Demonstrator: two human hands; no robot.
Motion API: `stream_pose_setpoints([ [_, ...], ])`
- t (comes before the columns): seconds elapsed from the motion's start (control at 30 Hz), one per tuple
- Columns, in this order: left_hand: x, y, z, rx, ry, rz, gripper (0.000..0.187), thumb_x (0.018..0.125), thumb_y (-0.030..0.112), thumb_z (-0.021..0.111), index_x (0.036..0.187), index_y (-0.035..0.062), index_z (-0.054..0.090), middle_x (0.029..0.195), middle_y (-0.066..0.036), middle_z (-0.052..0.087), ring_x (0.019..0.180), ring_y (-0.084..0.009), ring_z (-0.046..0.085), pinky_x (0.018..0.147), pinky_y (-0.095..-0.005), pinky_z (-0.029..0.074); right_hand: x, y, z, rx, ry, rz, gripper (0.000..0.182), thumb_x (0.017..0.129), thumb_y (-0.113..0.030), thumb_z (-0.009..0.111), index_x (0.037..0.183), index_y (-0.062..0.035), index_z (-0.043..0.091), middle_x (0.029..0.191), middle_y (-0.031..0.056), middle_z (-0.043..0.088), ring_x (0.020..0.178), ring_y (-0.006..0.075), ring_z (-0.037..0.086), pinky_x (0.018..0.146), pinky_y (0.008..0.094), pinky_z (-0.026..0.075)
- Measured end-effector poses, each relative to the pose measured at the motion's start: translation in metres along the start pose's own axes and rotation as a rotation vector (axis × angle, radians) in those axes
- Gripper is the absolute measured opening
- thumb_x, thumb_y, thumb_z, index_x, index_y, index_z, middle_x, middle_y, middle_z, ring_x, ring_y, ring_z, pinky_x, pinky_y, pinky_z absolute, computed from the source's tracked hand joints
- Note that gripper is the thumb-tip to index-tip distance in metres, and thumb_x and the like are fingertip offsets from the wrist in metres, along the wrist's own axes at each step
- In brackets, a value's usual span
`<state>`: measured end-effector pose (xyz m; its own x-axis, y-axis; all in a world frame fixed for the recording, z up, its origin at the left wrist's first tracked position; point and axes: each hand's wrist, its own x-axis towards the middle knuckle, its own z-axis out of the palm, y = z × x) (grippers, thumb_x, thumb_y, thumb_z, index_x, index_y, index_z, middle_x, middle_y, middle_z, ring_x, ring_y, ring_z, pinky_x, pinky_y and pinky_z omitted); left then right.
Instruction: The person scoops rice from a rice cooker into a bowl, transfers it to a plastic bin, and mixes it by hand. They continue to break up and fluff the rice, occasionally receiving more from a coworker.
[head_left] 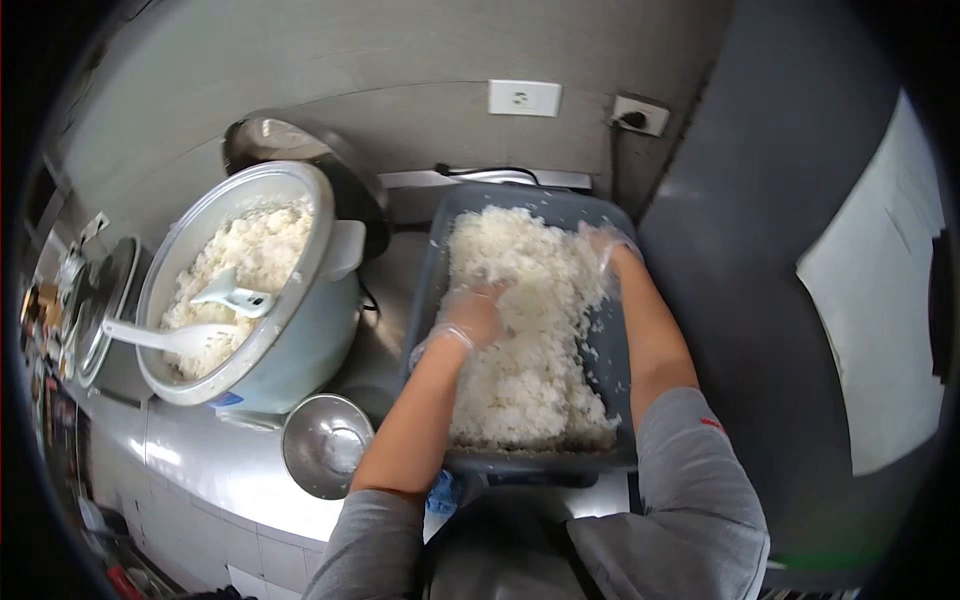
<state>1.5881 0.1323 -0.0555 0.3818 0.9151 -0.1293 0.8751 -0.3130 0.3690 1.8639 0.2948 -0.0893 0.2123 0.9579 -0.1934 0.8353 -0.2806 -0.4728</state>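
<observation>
A grey rectangular tub (425,270) holds a long heap of cooked white rice (530,380). My left hand (475,312), in a clear plastic glove, rests on the left side of the heap with its fingers stretched over the grains; motion blurs it a little. At the tub's far right side, my right hand (607,245), also gloved, touches the edge of the rice. Its fingers look apart, though partly hidden against the rice. Neither hand holds a tool.
Left stands a large rice cooker (300,350) of rice, with a white rice paddle (170,337) and a light-coloured scoop (235,294) inside. A steel bowl (328,446) sits before it. Behind are a large metal pan (345,180) and a wall outlet (525,98).
</observation>
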Motion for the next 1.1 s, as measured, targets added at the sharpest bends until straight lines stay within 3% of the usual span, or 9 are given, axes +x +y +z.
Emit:
stream_pose_setpoints([
  [0.17, -0.012, 0.007, 0.003, -0.072, 0.152, 0.030, 0.091, 0.061, 0.041, 0.078, 0.137, 0.0164, 0.035, 0.143, -0.021, 0.028, 0.126, -0.0361, 0.038, 0.103, -0.0414, 0.032, 0.055, 0.030, 0.041, 0.185, 0.010, 0.071, 0.084, 0.082, -0.063, 0.040, 0.134, 0.0026, 0.037, 0.142, 0.0195, 0.031, 0.134, 0.0286, 0.027, 0.108, 0.0374, 0.025],
  [0.23, -0.018, 0.013, -0.009, -0.117, 0.132, 0.000, 0.094, 0.061, 0.041, 0.078, 0.138, 0.0138, 0.033, 0.143, -0.023, 0.027, 0.125, -0.0383, 0.038, 0.103, -0.0419, 0.032, 0.006, 0.007, 0.023, 0.406, -0.051, -0.055, 0.075, 0.085, -0.059, 0.043, 0.127, 0.0033, 0.046, 0.126, 0.0161, 0.053, 0.115, 0.0264, 0.051, 0.097, 0.0376, 0.038],
  [0.5, -0.015, 0.014, -0.010, -0.204, 0.118, -0.098, 0.097, 0.063, 0.045, 0.076, 0.140, 0.0109, 0.029, 0.138, -0.027, 0.032, 0.125, -0.0376, 0.039, 0.102, -0.0417, 0.033, 0.033, 0.042, 0.050, 0.847, -0.457, 0.126, 0.066, 0.088, -0.056, 0.043, 0.124, -0.0016, 0.052, 0.118, 0.0117, 0.058, 0.106, 0.0251, 0.057, 0.088, 0.0366, 0.046],
  [0.67, -0.014, 0.005, -0.015, -0.204, 0.072, -0.104, 0.102, 0.060, 0.048, 0.076, 0.140, 0.0076, 0.029, 0.135, -0.023, 0.039, 0.126, -0.0366, 0.037, 0.104, -0.0408, 0.032, -0.049, 0.017, 0.050, 0.950, -0.673, -0.043, 0.065, 0.088, -0.056, 0.046, 0.133, -0.0089, 0.043, 0.126, 0.0069, 0.053, 0.112, 0.0221, 0.053, 0.094, 0.0366, 0.042],
  [0.73, -0.002, -0.006, -0.002, -0.138, 0.093, -0.129, 0.105, 0.056, 0.050, 0.078, 0.139, 0.0080, 0.030, 0.136, -0.021, 0.039, 0.126, -0.0354, 0.038, 0.104, -0.0403, 0.032, -0.017, 0.066, 0.081, 0.770, -0.647, -0.140, 0.069, 0.087, -0.059, 0.045, 0.133, -0.0083, 0.043, 0.128, 0.0077, 0.052, 0.114, 0.0194, 0.051, 0.096, 0.0327, 0.040],
  [0.8, 0.004, -0.011, 0.003, -0.155, 0.048, -0.158, 0.112, 0.051, 0.051, 0.080, 0.141, 0.0088, 0.028, 0.139, -0.020, 0.036, 0.129, -0.0339, 0.035, 0.106, -0.0386, 0.030, -0.075, 0.032, 0.059, 0.777, -0.820, 0.095, 0.069, 0.088, -0.056, 0.045, 0.138, -0.0103, 0.036, 0.136, 0.0066, 0.044, 0.121, 0.0199, 0.044, 0.096, 0.0362, 0.040],
  [0.9, 0.006, -0.006, 0.003, -0.200, -0.168, -0.155, 0.121, 0.051, 0.048, 0.083, 0.143, 0.0057, 0.018, 0.143, -0.021, 0.029, 0.132, -0.0336, 0.030, 0.108, -0.0366, 0.028, -0.085, 0.052, 0.075, 0.381, -0.678, -0.104, 0.070, 0.090, -0.054, 0.042, 0.143, -0.0106, 0.025, 0.147, 0.0067, 0.026, 0.131, 0.0209, 0.030, 0.106, 0.0395, 0.027],
  [1.03, 0.023, 0.001, 0.022, -0.272, -0.278, -0.063, 0.129, 0.048, 0.044, 0.087, 0.143, 0.0028, 0.011, 0.142, -0.024, 0.029, 0.131, -0.0339, 0.031, 0.107, -0.0366, 0.028, -0.146, 0.019, 0.060, 0.747, -0.864, 0.105, 0.086, 0.080, -0.070, 0.043, 0.144, -0.0162, 0.024, 0.149, 0.0093, 0.018, 0.135, 0.0263, 0.021, 0.107, 0.0458, 0.021],
  [1.1, 0.016, 0.010, 0.028, -0.360, -0.232, -0.017, 0.129, 0.047, 0.044, 0.087, 0.143, 0.0024, 0.011, 0.141, -0.025, 0.030, 0.130, -0.0345, 0.033, 0.106, -0.0371, 0.031, -0.133, 0.030, 0.085, 0.895, -0.764, 0.104, 0.079, 0.083, -0.064, 0.047, 0.142, -0.0157, 0.027, 0.147, 0.0096, 0.023, 0.132, 0.0256, 0.026, 0.106, 0.0475, 0.024],
])
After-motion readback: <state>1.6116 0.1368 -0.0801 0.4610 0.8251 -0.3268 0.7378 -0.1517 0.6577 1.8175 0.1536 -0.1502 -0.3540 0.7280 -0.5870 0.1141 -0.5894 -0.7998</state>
